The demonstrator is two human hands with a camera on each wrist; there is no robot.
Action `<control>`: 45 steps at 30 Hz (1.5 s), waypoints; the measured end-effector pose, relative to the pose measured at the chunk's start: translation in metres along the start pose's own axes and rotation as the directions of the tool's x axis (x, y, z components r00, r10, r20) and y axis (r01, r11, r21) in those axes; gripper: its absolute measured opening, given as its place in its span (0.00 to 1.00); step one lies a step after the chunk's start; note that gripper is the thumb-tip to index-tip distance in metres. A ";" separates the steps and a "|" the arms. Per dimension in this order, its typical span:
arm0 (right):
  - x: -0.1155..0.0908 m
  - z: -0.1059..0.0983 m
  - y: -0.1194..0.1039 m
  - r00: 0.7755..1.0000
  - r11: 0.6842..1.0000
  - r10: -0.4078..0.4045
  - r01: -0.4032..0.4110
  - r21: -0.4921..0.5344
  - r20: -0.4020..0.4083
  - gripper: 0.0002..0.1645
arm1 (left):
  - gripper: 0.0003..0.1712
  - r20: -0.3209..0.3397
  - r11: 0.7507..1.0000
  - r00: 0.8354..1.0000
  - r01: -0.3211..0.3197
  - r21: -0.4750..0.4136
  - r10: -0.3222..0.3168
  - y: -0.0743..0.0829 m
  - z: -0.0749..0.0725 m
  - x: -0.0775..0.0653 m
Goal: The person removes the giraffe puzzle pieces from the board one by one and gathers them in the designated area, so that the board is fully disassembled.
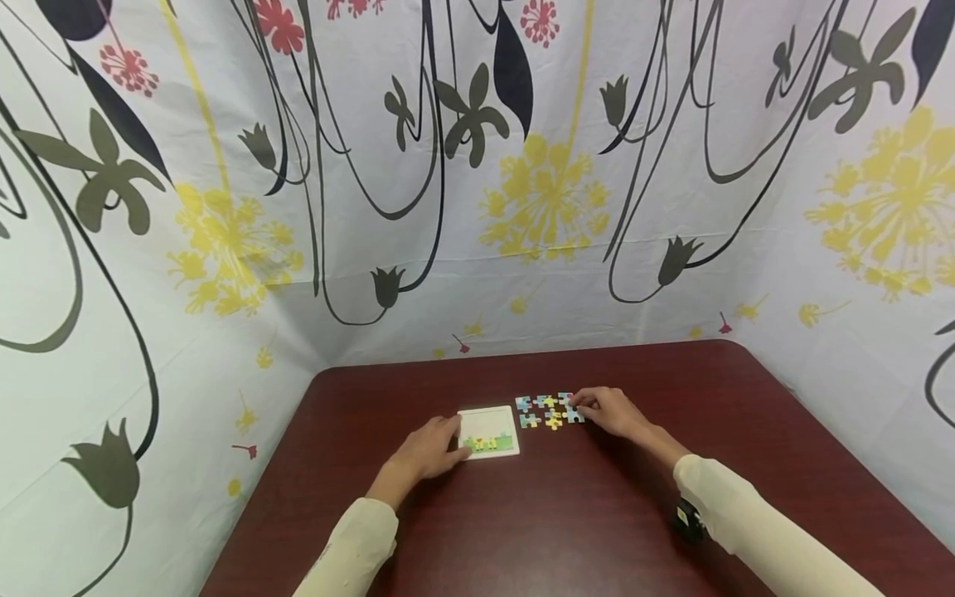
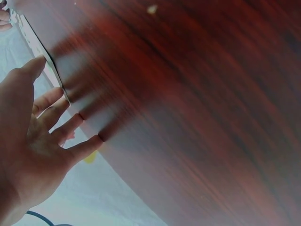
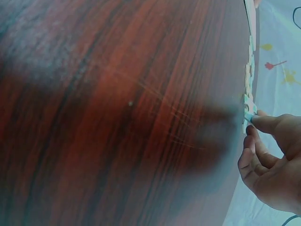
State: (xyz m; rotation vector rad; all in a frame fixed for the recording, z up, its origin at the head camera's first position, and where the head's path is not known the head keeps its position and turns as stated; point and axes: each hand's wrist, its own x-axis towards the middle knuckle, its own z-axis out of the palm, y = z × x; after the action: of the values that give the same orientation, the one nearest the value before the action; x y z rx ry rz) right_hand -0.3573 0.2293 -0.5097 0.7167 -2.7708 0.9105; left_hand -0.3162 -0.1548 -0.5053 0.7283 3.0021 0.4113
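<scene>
A white-framed puzzle board [image 1: 488,422] lies flat on the table, with a strip of joined pieces [image 1: 489,444] showing green and yellow along its near side. My left hand [image 1: 430,448] rests at the board's left edge; in the left wrist view its fingers [image 2: 77,149] are spread and fairly straight, with the thumb touching the edge. Several loose jigsaw pieces [image 1: 530,420], blue and yellow, lie in rows right of the board. At their right end my right hand [image 1: 612,412] pinches a jigsaw piece [image 3: 248,117] between thumb and fingers; the fingers partly hide it.
The dark red wooden table [image 1: 567,514] has rounded far corners. A white cloth [image 1: 462,274] with printed flowers and stems hangs around its back and sides. A small black device [image 1: 688,520] sits under my right wrist.
</scene>
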 end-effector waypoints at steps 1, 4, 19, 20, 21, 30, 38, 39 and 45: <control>0.000 0.000 0.000 1.000 1.000 0.001 -0.001 0.002 0.000 0.09 | 0.20 0.000 1.000 1.000 0.000 -0.002 0.000 0.000 0.000 0.000; 0.000 0.000 0.000 1.000 1.000 0.005 -0.005 0.006 0.004 0.09 | 0.20 0.010 1.000 1.000 0.001 -0.008 -0.001 -0.001 -0.001 0.000; 0.009 0.003 -0.015 1.000 1.000 -0.016 0.016 -0.003 0.004 0.12 | 0.28 0.073 0.997 0.997 0.027 -0.077 -0.021 -0.003 -0.010 -0.002; 0.010 0.004 -0.018 1.000 1.000 -0.015 0.016 -0.001 0.008 0.12 | 0.29 0.074 0.997 0.997 0.028 -0.075 -0.023 -0.004 -0.010 -0.001; 0.011 0.005 -0.020 1.000 1.000 -0.020 0.020 -0.001 0.013 0.12 | 0.29 0.074 0.997 0.997 0.028 -0.075 -0.022 -0.004 -0.010 -0.001; 0.018 0.024 -0.044 0.999 0.999 -0.043 0.042 0.021 0.032 0.12 | 0.28 0.080 0.996 0.996 0.034 -0.082 -0.028 -0.004 -0.007 -0.001; 0.025 0.044 -0.068 0.993 0.994 -0.091 0.086 0.069 0.074 0.11 | 0.28 0.079 0.995 0.996 0.042 -0.093 -0.034 -0.005 -0.007 -0.003; 0.026 0.047 -0.071 0.992 0.993 -0.096 0.090 0.074 0.078 0.11 | 0.28 0.079 0.995 0.996 0.042 -0.095 -0.034 -0.005 -0.007 -0.003; 0.032 0.061 -0.084 0.988 0.990 -0.125 0.118 0.076 0.094 0.11 | 0.29 0.077 0.995 0.996 0.045 -0.085 -0.038 -0.005 -0.007 -0.003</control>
State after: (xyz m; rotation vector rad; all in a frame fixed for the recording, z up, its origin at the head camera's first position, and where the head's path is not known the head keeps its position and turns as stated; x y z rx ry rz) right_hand -0.3443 0.1214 -0.5062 0.9553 -2.7540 0.9778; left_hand -0.3164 -0.1616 -0.4998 0.6578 2.9032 0.4979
